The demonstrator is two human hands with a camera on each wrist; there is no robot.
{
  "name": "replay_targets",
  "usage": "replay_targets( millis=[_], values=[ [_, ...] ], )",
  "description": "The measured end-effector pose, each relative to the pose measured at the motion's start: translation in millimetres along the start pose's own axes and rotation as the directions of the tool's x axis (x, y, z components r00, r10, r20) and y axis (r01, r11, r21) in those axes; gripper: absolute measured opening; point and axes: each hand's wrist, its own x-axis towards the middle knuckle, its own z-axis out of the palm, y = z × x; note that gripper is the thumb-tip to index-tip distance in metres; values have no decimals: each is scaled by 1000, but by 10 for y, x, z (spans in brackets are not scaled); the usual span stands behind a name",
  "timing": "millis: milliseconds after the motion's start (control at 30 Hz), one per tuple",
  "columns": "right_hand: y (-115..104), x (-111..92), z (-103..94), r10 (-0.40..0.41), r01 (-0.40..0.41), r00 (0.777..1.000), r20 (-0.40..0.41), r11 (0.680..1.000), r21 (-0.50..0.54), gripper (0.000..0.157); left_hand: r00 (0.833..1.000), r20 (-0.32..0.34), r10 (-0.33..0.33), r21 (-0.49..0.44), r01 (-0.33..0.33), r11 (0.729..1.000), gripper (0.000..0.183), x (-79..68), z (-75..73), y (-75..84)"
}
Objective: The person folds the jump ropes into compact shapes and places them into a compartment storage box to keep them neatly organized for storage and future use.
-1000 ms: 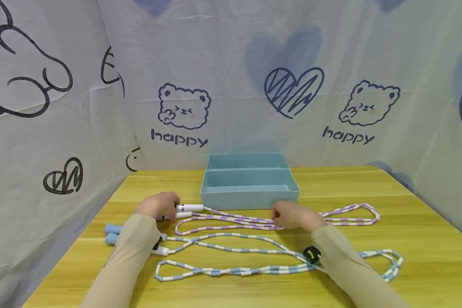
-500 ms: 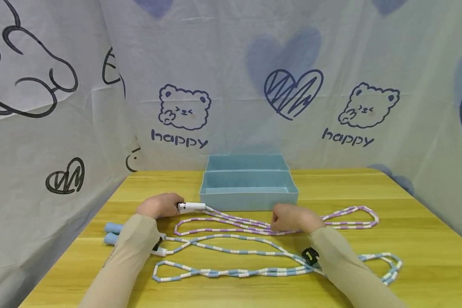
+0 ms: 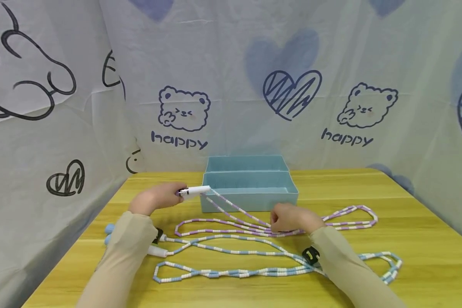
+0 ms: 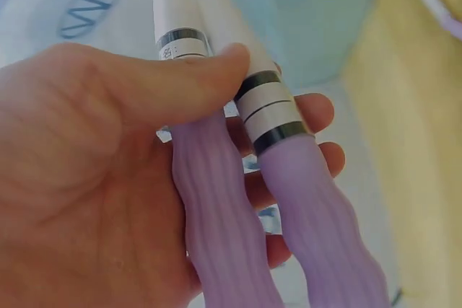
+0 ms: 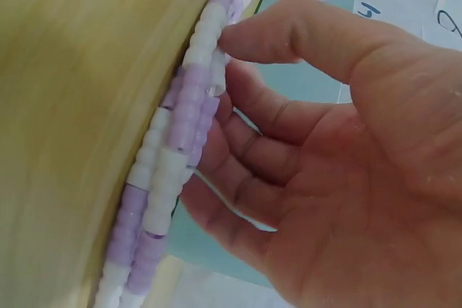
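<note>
My left hand grips the two purple handles of a beaded jump rope, lifted above the table with the thumb over them. Their white ends point right, toward the blue box. From there the purple-and-white beaded rope slants down to my right hand. In the right wrist view, that hand's thumb and fingers are curled round the bundled strands at the tabletop. A loop of the rope lies out to its right.
Behind the hands stands a light blue two-compartment box. Nearer the front, a blue-and-white beaded jump rope lies folded, its blue handles partly behind the left sleeve. A printed cloth hangs at the table's back.
My left hand has raised the purple jump rope handles off the table, so their strands now slope upward. The right hand has stayed at nearly the same spot on the rope.
</note>
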Motion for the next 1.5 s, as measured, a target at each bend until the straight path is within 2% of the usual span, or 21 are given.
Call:
replay_targets(
  millis=[233,300,433,533,600,700,800,900,967,1067,1200,1267,1333,1500],
  values=[
    [-19,54,2,-58,58,998,19,998,14,4,997,-43,57,-15,-58,998,5,-46,-150,357],
    [-37,74,-4,-76,76,997,5,997,25,16,997,-48,64,4,-64,998,5,-40,-164,472],
    [-96,101,-37,-145,152,986,-79,984,90,42,995,-53,90,38,-88,995,6,10,-151,710],
    [-150,119,-71,-212,241,966,-151,947,215,49,992,-46,120,39,-118,992,4,78,-121,880],
    [-171,129,-95,-252,303,950,-184,889,344,44,989,-48,140,33,-139,990,4,132,-98,982],
    [-168,132,-138,-290,359,933,-211,743,565,30,985,-62,163,11,-162,987,5,205,-70,1119],
    [-159,117,-198,-278,357,932,-232,602,714,23,981,-89,172,-19,-174,985,8,267,-40,1208],
    [-168,96,-276,-280,363,928,-247,521,772,22,979,-125,160,-64,-169,984,11,305,-16,1240],
    [-182,77,-339,-287,365,923,-254,457,811,21,978,-146,147,-98,-162,982,12,330,-5,1225],
    [-213,36,-445,-302,380,914,-273,395,837,20,980,-160,116,-160,-141,977,15,361,2,1186],
    [-256,-55,-607,-300,404,904,-306,361,840,17,981,-153,118,-195,-147,970,17,415,11,1133],
    [-279,-122,-717,-280,410,904,-323,358,839,17,980,-140,139,-207,-167,964,16,444,-2,1109],
    [-290,-201,-832,-252,417,906,-341,382,825,18,978,-126,166,-216,-190,958,15,477,-13,1084],
    [-265,-395,-1058,-168,380,924,-344,515,768,24,976,-66,209,-258,-219,941,14,545,-30,1056]
  ],
)
